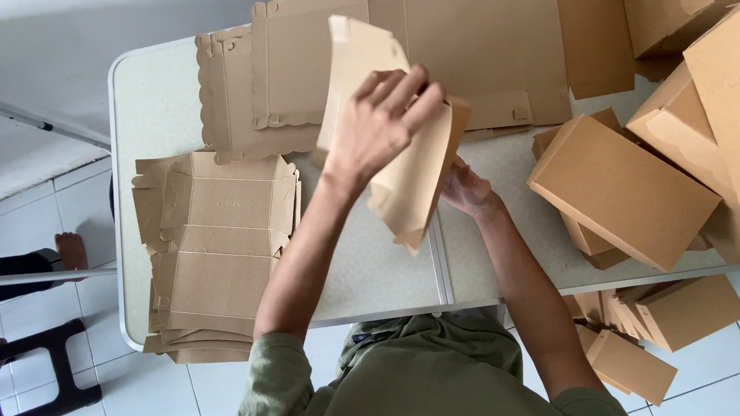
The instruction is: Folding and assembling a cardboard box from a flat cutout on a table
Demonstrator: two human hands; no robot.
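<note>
Floor: white square tiles [145,401], evenly daylit | Tabletop [153,93]: pale speckled, white-edged, centre seam | Wall [39,48]: plain white, upper left | Black stool [36,381]: stood lower left, beside grey metal bar [40,278]

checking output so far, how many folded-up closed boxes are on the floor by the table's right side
3 show: one large box beside the table edge, one lower down, and one partly hidden between them. More may lie under the table.
</note>
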